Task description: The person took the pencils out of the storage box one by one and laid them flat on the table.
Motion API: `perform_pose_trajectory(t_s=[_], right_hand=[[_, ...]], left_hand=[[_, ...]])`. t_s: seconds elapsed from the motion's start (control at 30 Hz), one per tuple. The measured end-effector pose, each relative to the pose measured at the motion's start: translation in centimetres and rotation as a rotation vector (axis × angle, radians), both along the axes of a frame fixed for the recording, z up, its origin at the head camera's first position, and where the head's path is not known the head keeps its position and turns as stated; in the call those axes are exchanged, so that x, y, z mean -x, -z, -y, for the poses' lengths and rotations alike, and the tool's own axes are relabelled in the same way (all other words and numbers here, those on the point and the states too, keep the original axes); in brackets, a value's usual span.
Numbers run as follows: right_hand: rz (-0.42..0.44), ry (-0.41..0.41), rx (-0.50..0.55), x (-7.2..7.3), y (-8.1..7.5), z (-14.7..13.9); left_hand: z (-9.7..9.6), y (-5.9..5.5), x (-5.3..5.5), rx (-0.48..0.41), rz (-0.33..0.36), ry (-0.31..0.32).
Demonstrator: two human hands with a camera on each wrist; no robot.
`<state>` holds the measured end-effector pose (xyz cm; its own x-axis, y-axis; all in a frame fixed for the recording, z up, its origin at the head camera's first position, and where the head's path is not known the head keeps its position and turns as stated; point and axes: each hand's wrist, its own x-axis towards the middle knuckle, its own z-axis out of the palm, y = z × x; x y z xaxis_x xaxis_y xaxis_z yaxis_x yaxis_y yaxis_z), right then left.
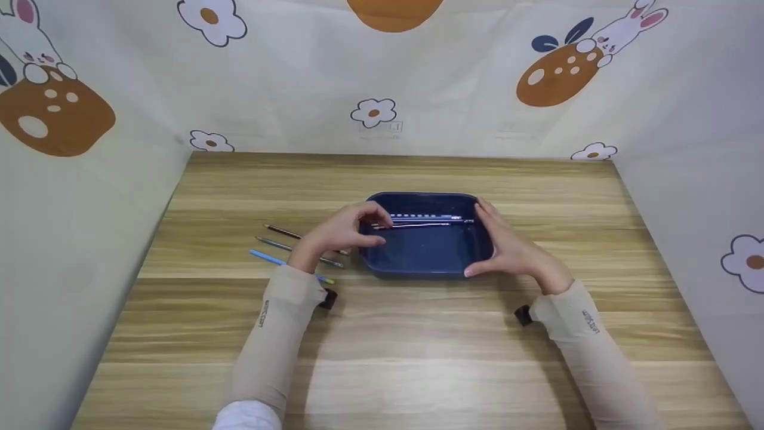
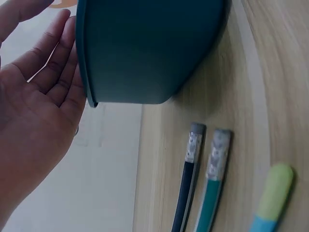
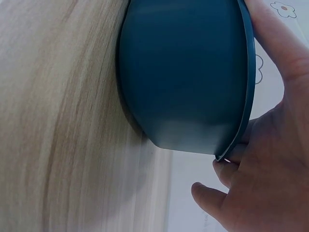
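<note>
A dark blue rectangular plastic box [image 1: 418, 272] stands on the wooden table. Inside it, along the back wall, lie several slim pencils [image 1: 418, 220], one with a dashed white pattern. My right hand [image 1: 513, 248] grips the box's right end, thumb by the front corner and fingers at the back corner. Over the left rim, my left hand [image 1: 343, 230] reaches into the box, thumb and fingers apart and fingertips close to the pencil ends. In the left wrist view its fingers [image 2: 58, 63] pass behind the rim, relaxed and with nothing between them.
Left of the box, partly under my left wrist, lie a dark pencil [image 1: 280, 230], a green pencil [image 1: 271, 242] with a silvery end and a light blue stick [image 1: 262, 256] with a lime tip. A patterned white curtain [image 1: 286, 89] encloses the table [image 1: 418, 352] at the back and sides.
</note>
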<state>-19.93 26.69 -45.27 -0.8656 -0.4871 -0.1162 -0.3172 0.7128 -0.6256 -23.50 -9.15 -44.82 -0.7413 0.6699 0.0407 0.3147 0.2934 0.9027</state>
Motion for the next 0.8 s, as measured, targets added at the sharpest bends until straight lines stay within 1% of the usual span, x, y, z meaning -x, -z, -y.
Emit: perform_pose_trajectory(t_s=[0.2,0.33,0.47,0.63,0.8], right_hand=[[-0.014,-0.007,0.006,0.0,0.1,0.0],[-0.012,-0.006,0.006,0.0,0.0,0.0],[-0.008,-0.004,-0.001,0.0,0.0,-0.1],[-0.005,-0.004,0.000,0.0,0.0,-0.1],[-0.015,-0.011,0.000,0.0,0.1,-0.1]], left_hand=[[-1.1,0.0,0.7,0.039,-0.008,0.008],[-2.0,0.0,1.0,0.107,-0.054,-0.019],[-3.1,0.0,1.1,0.230,-0.138,-0.066],[-4.6,0.0,1.2,0.392,-0.246,-0.093],[-5.7,0.0,1.2,0.550,-0.298,-0.115]])
